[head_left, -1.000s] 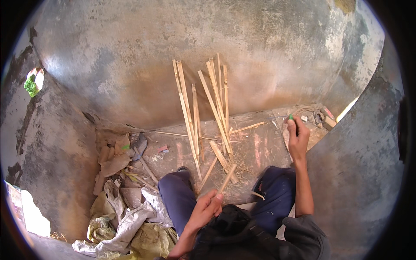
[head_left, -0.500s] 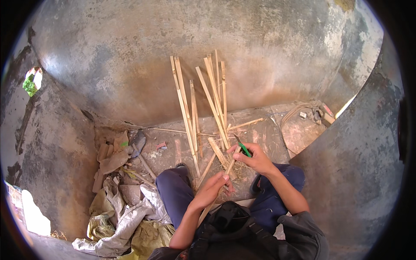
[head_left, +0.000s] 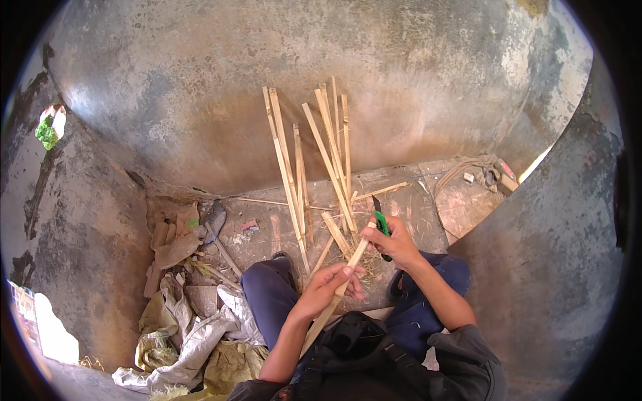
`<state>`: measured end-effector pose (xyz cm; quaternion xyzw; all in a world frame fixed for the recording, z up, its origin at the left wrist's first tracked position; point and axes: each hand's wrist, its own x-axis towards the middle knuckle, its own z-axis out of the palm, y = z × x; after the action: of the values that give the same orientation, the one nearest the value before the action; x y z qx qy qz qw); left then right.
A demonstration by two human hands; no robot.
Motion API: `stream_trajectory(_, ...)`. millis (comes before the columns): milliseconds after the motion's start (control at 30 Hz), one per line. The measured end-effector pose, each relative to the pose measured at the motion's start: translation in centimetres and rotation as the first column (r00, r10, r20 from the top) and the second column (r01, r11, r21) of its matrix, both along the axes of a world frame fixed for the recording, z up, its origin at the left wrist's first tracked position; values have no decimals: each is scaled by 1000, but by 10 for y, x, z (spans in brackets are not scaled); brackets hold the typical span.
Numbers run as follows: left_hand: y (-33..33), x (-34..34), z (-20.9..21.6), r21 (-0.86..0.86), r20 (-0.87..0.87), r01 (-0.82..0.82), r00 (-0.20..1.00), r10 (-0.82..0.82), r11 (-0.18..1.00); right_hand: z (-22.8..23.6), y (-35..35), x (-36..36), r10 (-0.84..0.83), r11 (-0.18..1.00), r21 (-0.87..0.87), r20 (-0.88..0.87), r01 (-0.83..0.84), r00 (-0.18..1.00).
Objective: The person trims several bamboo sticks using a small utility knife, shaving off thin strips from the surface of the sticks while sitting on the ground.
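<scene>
A pale bamboo strip (head_left: 326,313) slants from beside my lap up to my right hand. My left hand (head_left: 326,289) is closed around its middle, thumb on top and fingertips past the far side. In my right hand (head_left: 400,244) is a green utility knife (head_left: 381,224), its dark blade pointing up and away from me. My right thumb is close to the strip's upper end; whether it presses on it I cannot tell. The blade is apart from the strip. Behind my hands, several similar bamboo strips (head_left: 283,164) lean against the wall.
Shavings and a short bamboo piece (head_left: 336,235) lie on the floor between my knees. To the left are crumpled sacks (head_left: 177,341), a long-handled tool (head_left: 224,250) and broken pieces (head_left: 175,250). Concrete walls (head_left: 401,67) surround me. Coiled cord (head_left: 451,175) lies at the far right.
My right hand has turned the knife more upright, with its blade now higher and away from the strip. The strip has rotated and shows a broader face. My left hand has barely moved.
</scene>
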<state>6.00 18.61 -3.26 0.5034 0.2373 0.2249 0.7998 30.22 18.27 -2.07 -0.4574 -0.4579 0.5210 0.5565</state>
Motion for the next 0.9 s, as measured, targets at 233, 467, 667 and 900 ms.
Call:
stream_trajectory(233,7,2,9,-225,37,52,998,-45,973,8,-2,2,51,999,-5,-49,-52,997)
stream_trajectory(467,18,-5,-15,-295,70,141,990,-126,945,13,-3,-2,35,997,70,-31,-33,999)
stream_trajectory(667,16,1,-20,-296,128,169,982,-136,940,7,-3,1,-11,999,52,-27,12,1000)
stream_trajectory(900,16,-4,-33,-355,146,207,976,-164,912,6,-2,4,-70,997,17,-67,72,995)
